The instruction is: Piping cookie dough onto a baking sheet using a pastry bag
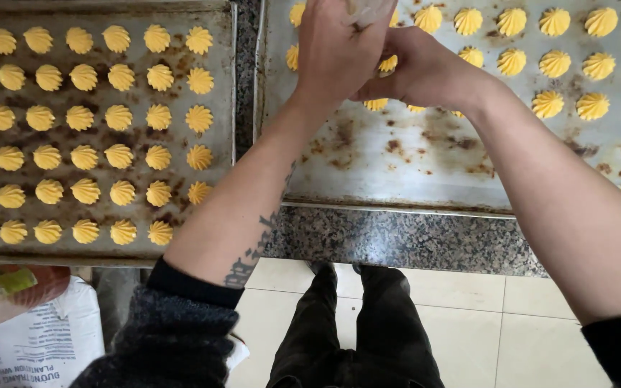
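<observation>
Both hands met over the right baking tray (397,154), near its upper left part. The left hand (336,54) was raised with its back to the camera, fingers wrapped around the twisted top of a clear piping bag (364,11); only a small bit of the bag showed above the knuckles at the top edge, and the rest was hidden behind the hand or cut off. The right hand (422,72) curled in from the right, closed around what was presumably the lower part of the bag, though the bag itself and its nozzle were hidden under both hands. A few yellow swirl cookies (555,63) peeked out from beneath the fingers, so how many lay under the hands could not be told.

The right tray carried rows of these piped yellow swirls along its top and right side, several cut off by the frame, while its lower left area was bare, stained metal. The left baking tray (231,86) lay just beside it on the speckled stone table (397,237) and was filled with orderly rows of piped dough rosettes (119,116); its left edge ran out of view. Below the table edge were a tiled floor (533,330), dark trousers, and, at lower left, a white printed sack (37,345) partly out of frame.
</observation>
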